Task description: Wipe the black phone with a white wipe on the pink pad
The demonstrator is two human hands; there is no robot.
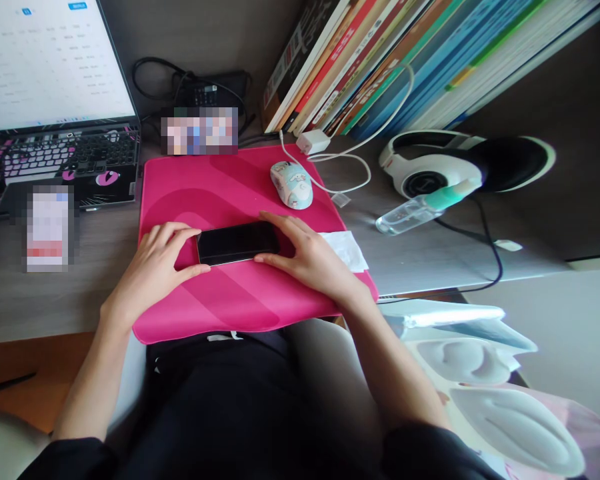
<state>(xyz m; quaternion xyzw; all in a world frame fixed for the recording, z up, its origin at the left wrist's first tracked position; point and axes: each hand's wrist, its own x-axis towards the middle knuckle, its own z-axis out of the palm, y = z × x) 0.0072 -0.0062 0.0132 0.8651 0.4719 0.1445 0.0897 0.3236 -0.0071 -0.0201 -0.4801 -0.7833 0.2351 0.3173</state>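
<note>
1. Head view: the phone (237,243) is at the middle of the pink mat (195,307); whether it rests there or is slightly raised, I cannot tell.
2. The left hand (153,263) grips its left end, the right hand (313,257) its right; thumbs near, fingers far.
3. Even, light edge pressure suits its smooth body; the mouse (291,185), on the mat's far right, leaves elbow room.
</note>
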